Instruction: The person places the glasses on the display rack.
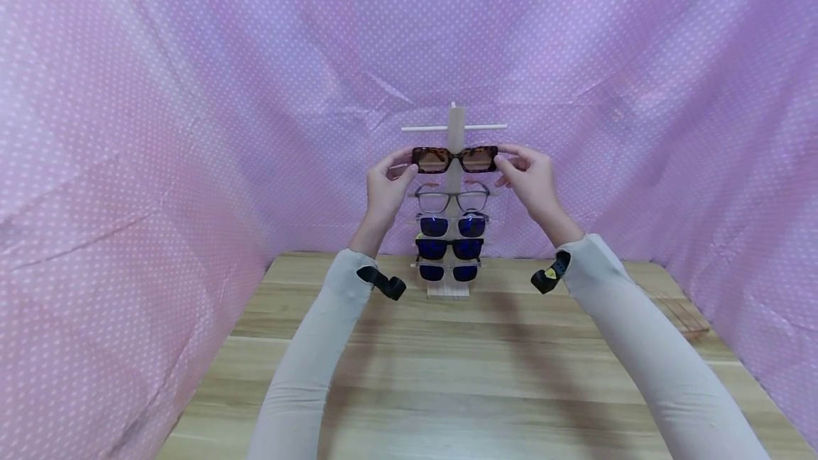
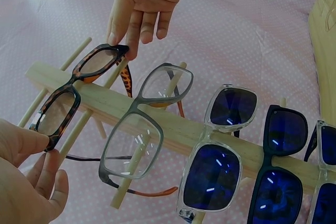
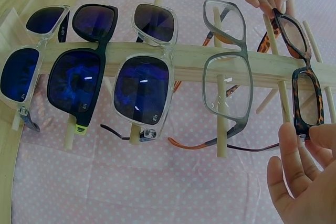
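Tortoiseshell sunglasses (image 1: 478,159) with brown lenses sit in front of the wooden post (image 1: 455,135) of a glasses stand, near its second rod from the top. My left hand (image 1: 387,187) pinches one outer corner of their frame between thumb and fingers. At the opposite corner, my right hand (image 1: 530,177) pinches the frame in the same way. Just below hang grey-framed clear glasses (image 2: 133,145) with orange temple tips. In the right wrist view, one tortoiseshell temple shows behind the post; whether the sunglasses bear on the rod is hard to tell.
Farther down the stand hang clear-framed sunglasses (image 3: 142,87), black sunglasses (image 3: 73,87) and another clear-framed pair (image 3: 20,74), all with blue lenses. The top rod (image 1: 486,126) bears no glasses. A wire rack (image 1: 686,318) lies at the table's right edge. Pink dotted cloth (image 1: 192,126) surrounds the wooden table (image 1: 434,375).
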Available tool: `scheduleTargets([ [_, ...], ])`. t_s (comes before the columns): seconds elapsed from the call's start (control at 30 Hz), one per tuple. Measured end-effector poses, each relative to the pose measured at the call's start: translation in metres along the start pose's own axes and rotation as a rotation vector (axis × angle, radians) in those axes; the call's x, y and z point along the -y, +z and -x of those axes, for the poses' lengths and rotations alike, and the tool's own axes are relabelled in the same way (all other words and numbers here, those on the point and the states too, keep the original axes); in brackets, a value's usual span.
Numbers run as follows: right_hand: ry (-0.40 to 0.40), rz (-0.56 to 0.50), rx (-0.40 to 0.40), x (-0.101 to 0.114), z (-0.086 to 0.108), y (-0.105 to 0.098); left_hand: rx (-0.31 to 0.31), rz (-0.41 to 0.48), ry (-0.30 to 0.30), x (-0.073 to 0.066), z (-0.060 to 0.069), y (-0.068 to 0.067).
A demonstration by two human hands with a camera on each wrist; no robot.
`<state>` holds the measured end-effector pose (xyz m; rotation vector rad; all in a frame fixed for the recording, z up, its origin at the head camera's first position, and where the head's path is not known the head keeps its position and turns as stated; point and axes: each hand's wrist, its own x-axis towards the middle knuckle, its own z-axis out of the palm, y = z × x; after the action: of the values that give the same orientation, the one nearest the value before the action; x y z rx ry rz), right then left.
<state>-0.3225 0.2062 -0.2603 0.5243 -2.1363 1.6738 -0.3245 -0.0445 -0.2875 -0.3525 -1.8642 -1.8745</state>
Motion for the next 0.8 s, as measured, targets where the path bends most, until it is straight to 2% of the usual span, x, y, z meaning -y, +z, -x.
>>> scheduleTargets([
  [0.2, 0.007, 0.002, -0.003, -0.019, -0.007, -0.001, -0.007, -0.008, -0.018, 0.0, 0.0, 0.0],
  [0.5, -0.012, -0.016, -0.007, -0.018, -0.005, -0.008, -0.038, -0.023, -0.011, -0.002, 0.003, -0.004],
  [0.63, -0.024, -0.015, 0.006, -0.019, -0.001, -0.014, -0.05, -0.017, -0.001, -0.002, 0.008, -0.004],
  [0.8, -0.037, 0.035, 0.016, -0.024, 0.005, -0.023, -0.071, -0.01, 0.008, 0.0, 0.016, -0.003],
])
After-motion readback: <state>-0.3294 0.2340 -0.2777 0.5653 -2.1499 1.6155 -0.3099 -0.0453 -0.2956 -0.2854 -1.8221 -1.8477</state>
